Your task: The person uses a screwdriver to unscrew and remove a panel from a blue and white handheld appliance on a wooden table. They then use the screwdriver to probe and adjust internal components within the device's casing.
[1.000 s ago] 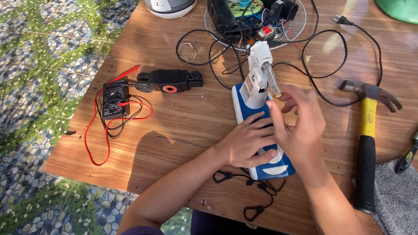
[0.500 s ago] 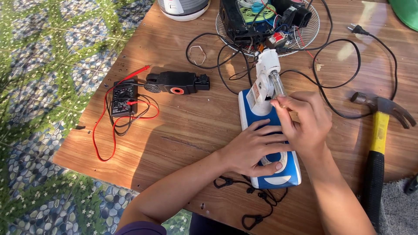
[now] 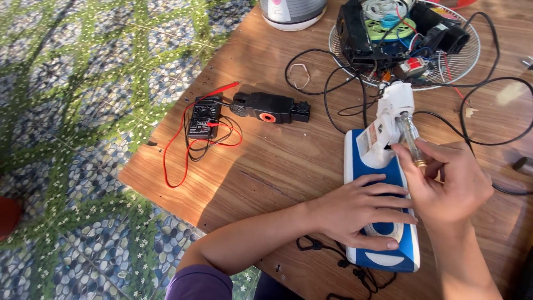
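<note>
1. The left hand [image 3: 361, 214] lies flat, palm down, fingers spread out and pointing right.
2. The right hand [image 3: 447, 180] is raised, fingers curled in a pinch.
3. Both arms are bare.

**Hidden and cut off on the workbench**

The left hand [image 3: 361, 214] covers the middle of the blue-and-white plastic base [image 3: 369, 166], hiding its dial. The right hand [image 3: 449, 186] hides the near end of the clear glass tube [image 3: 410, 133] it pinches, and its forearm leaves the near edge. The grey round appliance [image 3: 291, 10] and the white wire fan guard [image 3: 405, 39] are cut by the far edge. A dark object [image 3: 522, 164] at the right edge is too cropped to identify. The black cord [image 3: 327, 253] partly disappears under the left forearm.
</note>
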